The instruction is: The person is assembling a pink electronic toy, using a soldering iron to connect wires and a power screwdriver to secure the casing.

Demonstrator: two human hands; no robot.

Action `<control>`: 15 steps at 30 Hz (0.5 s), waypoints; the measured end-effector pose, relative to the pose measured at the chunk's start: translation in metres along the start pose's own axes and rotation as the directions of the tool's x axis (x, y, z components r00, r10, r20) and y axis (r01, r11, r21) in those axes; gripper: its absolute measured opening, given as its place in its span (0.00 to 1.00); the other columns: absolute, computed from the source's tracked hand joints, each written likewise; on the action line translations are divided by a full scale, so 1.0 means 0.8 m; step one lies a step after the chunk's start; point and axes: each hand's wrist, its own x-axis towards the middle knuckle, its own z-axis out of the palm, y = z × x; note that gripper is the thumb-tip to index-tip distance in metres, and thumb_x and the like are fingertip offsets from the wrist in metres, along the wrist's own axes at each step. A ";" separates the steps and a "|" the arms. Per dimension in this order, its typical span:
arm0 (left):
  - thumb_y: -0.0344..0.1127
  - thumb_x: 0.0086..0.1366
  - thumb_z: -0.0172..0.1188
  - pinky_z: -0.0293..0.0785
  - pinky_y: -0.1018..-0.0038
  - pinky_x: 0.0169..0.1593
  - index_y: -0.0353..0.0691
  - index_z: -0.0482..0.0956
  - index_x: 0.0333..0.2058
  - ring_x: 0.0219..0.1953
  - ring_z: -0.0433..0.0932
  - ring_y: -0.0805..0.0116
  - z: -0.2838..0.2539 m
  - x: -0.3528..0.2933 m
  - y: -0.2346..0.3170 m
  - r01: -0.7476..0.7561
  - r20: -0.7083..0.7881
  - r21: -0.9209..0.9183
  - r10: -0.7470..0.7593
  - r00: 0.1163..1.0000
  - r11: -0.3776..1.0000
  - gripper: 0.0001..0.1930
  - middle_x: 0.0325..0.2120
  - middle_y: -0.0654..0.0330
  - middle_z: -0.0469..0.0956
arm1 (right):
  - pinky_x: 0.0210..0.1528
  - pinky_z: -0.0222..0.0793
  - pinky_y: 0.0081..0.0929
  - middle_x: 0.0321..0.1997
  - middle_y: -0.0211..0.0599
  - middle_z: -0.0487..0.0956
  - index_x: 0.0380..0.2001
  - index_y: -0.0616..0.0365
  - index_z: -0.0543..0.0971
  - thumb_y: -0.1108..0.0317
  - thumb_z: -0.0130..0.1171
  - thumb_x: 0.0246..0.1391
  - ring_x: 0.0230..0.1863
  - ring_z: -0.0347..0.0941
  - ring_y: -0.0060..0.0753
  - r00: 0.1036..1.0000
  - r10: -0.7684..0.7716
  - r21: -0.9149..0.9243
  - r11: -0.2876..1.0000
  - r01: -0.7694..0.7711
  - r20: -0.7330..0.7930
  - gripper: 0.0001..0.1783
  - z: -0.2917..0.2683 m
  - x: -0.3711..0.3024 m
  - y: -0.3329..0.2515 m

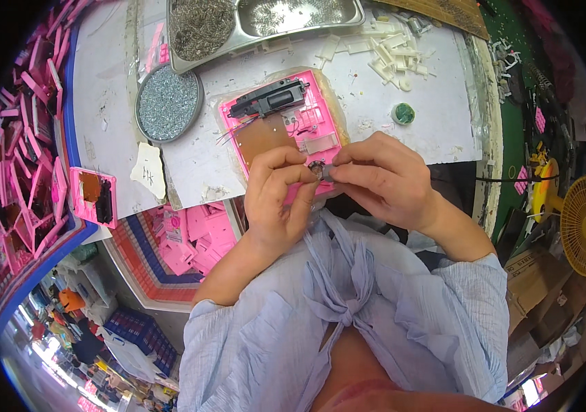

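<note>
At the far left of the frame, pink casings [35, 141] lie in a heap. To the right of them, a small pink casing [79, 199] carries a black component and a brown panel. A torn white scrap [147, 172], handwritten on, lies on the worktop [437, 127]. Above it, upper left, stands a round dish [138, 113] filled with small silvery pieces; lower left, a lined bin [135, 250] contains loose pink parts [200, 233].

At top centre, a metal tray [265, 42] holds small metallic pieces in two compartments. Below it, at centre, the main pink casing [324, 103] lies open side up, fitted with a black module [269, 98] and a brown board [265, 137].

The left hand [276, 189] is at the casing's lower edge, fingers bent around a small round part [316, 167]; their grip cannot be confirmed. The right hand [389, 175], adjacent, pinches a small grey part [327, 172] between thumb and fingers.

Right of centre, a green-topped round container [403, 113] stands below scattered white plastic pieces [389, 55]. A yellow fan [585, 223] occupies the far right.
</note>
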 end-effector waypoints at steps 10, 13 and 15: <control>0.31 0.53 0.73 0.67 0.63 0.47 0.40 0.83 0.38 0.42 0.73 0.61 -0.007 0.052 -0.011 0.058 -0.046 0.344 -0.044 0.998 0.937 0.14 0.40 0.58 0.73 | 0.37 0.78 0.31 0.41 0.40 0.83 0.41 0.58 0.83 0.80 0.72 0.43 0.37 0.82 0.41 0.989 0.069 -0.038 0.996 -0.075 -0.128 0.18 -0.016 -0.008 0.027; 0.42 0.48 0.75 0.57 0.60 0.49 0.45 0.84 0.36 0.44 0.70 0.59 0.000 0.066 -0.019 -0.074 0.071 0.526 0.043 0.997 0.847 0.17 0.39 0.62 0.73 | 0.36 0.79 0.30 0.41 0.41 0.84 0.41 0.58 0.83 0.80 0.71 0.43 0.36 0.82 0.40 0.985 0.096 -0.078 0.991 -0.108 -0.147 0.18 -0.023 -0.006 0.037; 0.41 0.49 0.75 0.58 0.59 0.49 0.46 0.85 0.35 0.44 0.71 0.60 0.002 0.068 -0.019 -0.133 0.148 0.511 0.065 0.987 0.849 0.15 0.38 0.63 0.73 | 0.35 0.78 0.28 0.42 0.40 0.84 0.41 0.59 0.84 0.80 0.71 0.44 0.36 0.82 0.36 0.977 0.146 -0.018 0.988 -0.150 -0.153 0.17 -0.024 -0.002 0.041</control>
